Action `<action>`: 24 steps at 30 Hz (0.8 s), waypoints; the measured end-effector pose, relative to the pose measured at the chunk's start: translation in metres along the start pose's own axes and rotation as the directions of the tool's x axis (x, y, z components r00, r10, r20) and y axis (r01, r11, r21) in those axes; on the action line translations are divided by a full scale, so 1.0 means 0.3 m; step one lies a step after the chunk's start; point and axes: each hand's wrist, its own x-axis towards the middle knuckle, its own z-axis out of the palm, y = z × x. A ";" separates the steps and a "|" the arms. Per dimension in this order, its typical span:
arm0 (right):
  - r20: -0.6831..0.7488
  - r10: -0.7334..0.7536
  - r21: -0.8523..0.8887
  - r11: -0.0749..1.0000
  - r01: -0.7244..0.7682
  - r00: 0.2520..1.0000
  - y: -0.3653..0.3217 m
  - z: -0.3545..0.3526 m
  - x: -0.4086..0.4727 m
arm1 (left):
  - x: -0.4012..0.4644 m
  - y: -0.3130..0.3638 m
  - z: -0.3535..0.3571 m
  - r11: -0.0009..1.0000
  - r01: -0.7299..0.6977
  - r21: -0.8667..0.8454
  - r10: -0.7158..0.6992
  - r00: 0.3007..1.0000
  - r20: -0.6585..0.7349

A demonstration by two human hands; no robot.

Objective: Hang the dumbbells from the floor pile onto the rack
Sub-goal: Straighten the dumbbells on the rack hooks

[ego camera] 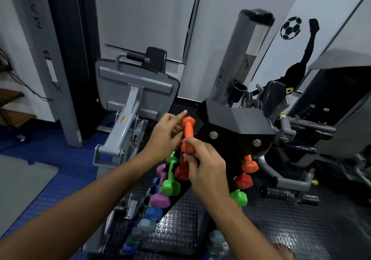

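Note:
An orange dumbbell (188,131) is held at the top left of the black dumbbell rack (234,127). My right hand (204,165) pinches its near end with fingers and thumb. My left hand (166,133) is at its handle from the left, index finger pointing out; its other fingers are partly hidden behind the dumbbell. Below on the rack's left side hang a red (181,172), a green (170,185), a purple (159,199) and a blue dumbbell (153,213). On the right side hang an orange (249,165), a red (243,180) and a green one (239,198).
A grey gym machine (128,103) stands left of the rack, a grey upright post (239,54) behind it and more machine parts (301,131) to the right. The floor is black studded rubber (281,229), with blue matting (66,159) at left.

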 end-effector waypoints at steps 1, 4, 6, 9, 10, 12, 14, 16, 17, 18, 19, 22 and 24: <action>0.000 -0.001 0.023 1.000 0.001 1.000 0.003 -0.001 -0.002 | 0.008 -0.010 -0.006 0.995 0.073 -0.068 -0.071 0.997 0.025; -0.028 -0.024 0.042 0.999 0.025 0.999 0.010 0.000 -0.010 | 0.021 -0.011 -0.028 0.921 0.275 -0.277 -0.236 0.957 0.166; -0.038 -0.046 0.000 0.999 0.046 0.998 0.021 0.002 -0.019 | 0.022 0.006 -0.033 0.867 0.320 -0.383 -0.267 0.946 0.186; -0.042 -0.060 -0.037 0.998 0.059 0.997 0.042 0.002 -0.035 | 0.024 0.018 -0.032 0.781 0.361 -0.510 -0.310 0.932 0.186; -0.038 -0.069 -0.042 0.997 0.067 0.997 0.052 -0.002 -0.039 | 0.026 0.017 -0.029 0.758 0.376 -0.533 -0.323 0.926 0.195; -0.025 -0.089 -0.033 0.996 0.088 0.996 0.074 -0.012 -0.040 | 0.033 0.020 -0.021 0.738 0.393 -0.549 -0.343 0.918 0.196; -0.033 -0.078 -0.006 0.997 0.078 0.996 0.088 -0.017 -0.035 | 0.044 0.043 -0.005 0.758 0.385 -0.526 -0.359 0.920 0.155; -0.074 -0.055 -0.003 0.998 0.055 0.996 0.083 -0.018 -0.032 | 0.062 0.071 0.016 0.794 0.369 -0.483 -0.365 0.925 0.106; -0.103 -0.046 -0.012 0.999 0.045 0.994 0.077 -0.018 -0.031 | 0.071 0.083 0.026 0.808 0.365 -0.463 -0.364 0.927 0.095; -0.132 -0.038 -0.020 0.999 0.036 0.991 0.070 -0.019 -0.028 | 0.081 0.092 0.035 0.822 0.365 -0.436 -0.361 0.928 0.096; -0.149 -0.028 -0.028 0.999 0.024 0.988 0.066 -0.020 -0.023 | 0.090 0.099 0.045 0.836 0.366 -0.409 -0.356 0.929 0.102; -0.140 0.001 -0.064 0.998 -0.011 0.990 0.072 -0.026 -0.005 | 0.105 0.115 0.072 0.863 0.395 -0.315 -0.383 0.918 0.104; -0.140 0.007 -0.083 0.996 -0.019 0.990 0.084 -0.034 0.002 | 0.109 0.110 0.088 0.871 0.413 -0.266 -0.400 0.911 0.103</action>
